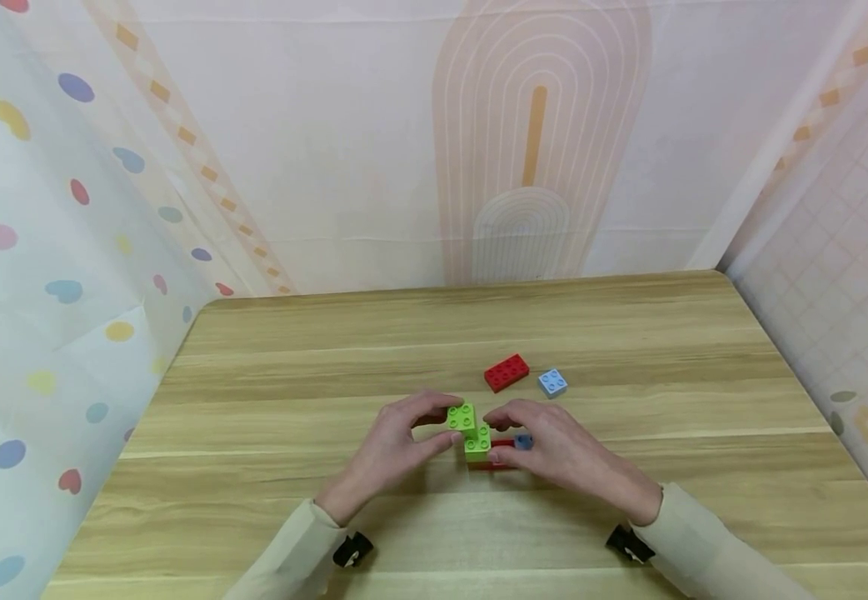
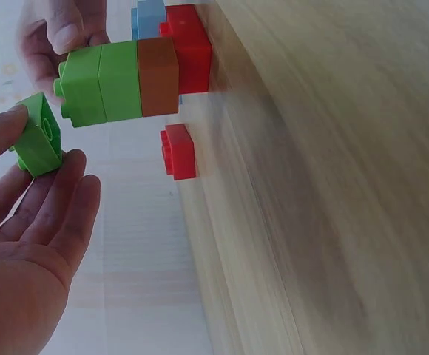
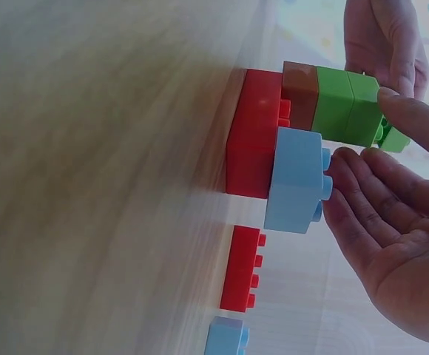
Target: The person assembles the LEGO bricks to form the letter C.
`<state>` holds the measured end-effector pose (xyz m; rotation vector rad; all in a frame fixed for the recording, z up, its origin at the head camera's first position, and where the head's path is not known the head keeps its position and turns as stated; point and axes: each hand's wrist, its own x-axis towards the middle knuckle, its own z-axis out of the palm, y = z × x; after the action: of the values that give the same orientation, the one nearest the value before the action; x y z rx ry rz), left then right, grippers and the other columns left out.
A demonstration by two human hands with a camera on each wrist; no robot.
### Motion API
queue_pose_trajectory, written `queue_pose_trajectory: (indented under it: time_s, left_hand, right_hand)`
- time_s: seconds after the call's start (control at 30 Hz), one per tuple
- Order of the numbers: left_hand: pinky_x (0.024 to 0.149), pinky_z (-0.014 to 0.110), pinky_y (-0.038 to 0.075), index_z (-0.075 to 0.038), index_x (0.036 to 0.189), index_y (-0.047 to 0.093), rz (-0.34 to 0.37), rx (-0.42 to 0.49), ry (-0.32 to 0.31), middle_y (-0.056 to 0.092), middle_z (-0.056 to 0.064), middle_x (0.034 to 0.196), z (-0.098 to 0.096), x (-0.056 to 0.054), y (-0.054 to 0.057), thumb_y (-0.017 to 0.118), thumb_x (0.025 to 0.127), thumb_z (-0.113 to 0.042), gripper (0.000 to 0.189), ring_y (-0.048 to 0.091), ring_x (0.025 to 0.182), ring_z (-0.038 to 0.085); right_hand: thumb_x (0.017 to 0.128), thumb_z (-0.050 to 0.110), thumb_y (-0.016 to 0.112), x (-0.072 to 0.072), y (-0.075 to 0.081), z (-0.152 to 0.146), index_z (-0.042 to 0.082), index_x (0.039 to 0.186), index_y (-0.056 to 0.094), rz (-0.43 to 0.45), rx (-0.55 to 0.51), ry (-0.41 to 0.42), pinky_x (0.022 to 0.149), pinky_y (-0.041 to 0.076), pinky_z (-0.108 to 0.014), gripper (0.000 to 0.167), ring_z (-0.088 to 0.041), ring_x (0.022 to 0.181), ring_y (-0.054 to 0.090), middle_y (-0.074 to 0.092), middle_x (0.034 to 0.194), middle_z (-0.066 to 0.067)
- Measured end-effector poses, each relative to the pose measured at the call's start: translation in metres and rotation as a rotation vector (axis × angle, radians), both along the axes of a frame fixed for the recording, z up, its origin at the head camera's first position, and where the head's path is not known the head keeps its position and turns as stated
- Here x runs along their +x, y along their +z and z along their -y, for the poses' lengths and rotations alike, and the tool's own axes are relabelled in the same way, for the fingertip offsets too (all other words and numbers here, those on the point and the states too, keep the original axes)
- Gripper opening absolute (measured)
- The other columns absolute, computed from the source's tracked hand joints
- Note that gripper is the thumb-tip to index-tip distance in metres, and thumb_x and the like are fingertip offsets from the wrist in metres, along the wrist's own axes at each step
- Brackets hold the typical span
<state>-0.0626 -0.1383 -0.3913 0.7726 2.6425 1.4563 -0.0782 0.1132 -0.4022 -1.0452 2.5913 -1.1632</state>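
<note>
Light green square plastic brick (image 1: pixel 461 417) is pinched in left grip (image 1: pixel 400 446), just off the top of the brown-and-green brick stack (image 1: pixel 477 446) on the red base brick (image 3: pixel 251 140). Right grip (image 1: pixel 554 442) curves around the stack, can't tell if touching. Looks like stacking; next: align over studs, brace stack, press straight down

A green brick (image 1: pixel 461 417) is pinched by the left hand (image 1: pixel 396 437), just apart, at eleven o'clock of a green-over-brown tower (image 1: pixel 477 450) seated on a red brick (image 3: pixel 250 163); a blue brick (image 1: pixel 523 442) is mounted at three o'clock.
</note>
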Motion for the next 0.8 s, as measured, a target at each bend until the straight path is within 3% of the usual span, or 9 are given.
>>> queue_pose_trajectory:
  time_s: [0.33,0.8]
  left_hand:
    - [0.093,0.032,0.054,-0.011,0.121,0.067,0.018,0.006,-0.047,0.068,-0.001,0.116,-0.0043,0.0009,-0.0007,0.077,0.088,-0.014,0.034,0.065,0.106,0.018]
    - [0.090,0.030,0.055,-0.012,0.118,0.068,-0.031,0.003,-0.085,0.069,-0.002,0.114,-0.0076,0.0004,-0.0033,0.078,0.087,-0.012,0.032,0.066,0.104,0.016]
  right_hand:
    - [0.090,0.030,0.075,0.0003,0.0003,-0.0006,0.013,0.121,0.066,0.003,0.026,0.008,0.088,0.055,-0.032,0.036,-0.010,0.103,0.063,0.069,0.114,0.003]
    - [0.089,0.026,0.076,0.0007,0.0008,-0.0003,0.011,0.119,0.066,0.011,0.028,0.010,0.087,0.055,-0.032,0.034,-0.011,0.101,0.063,0.069,0.111,0.002]
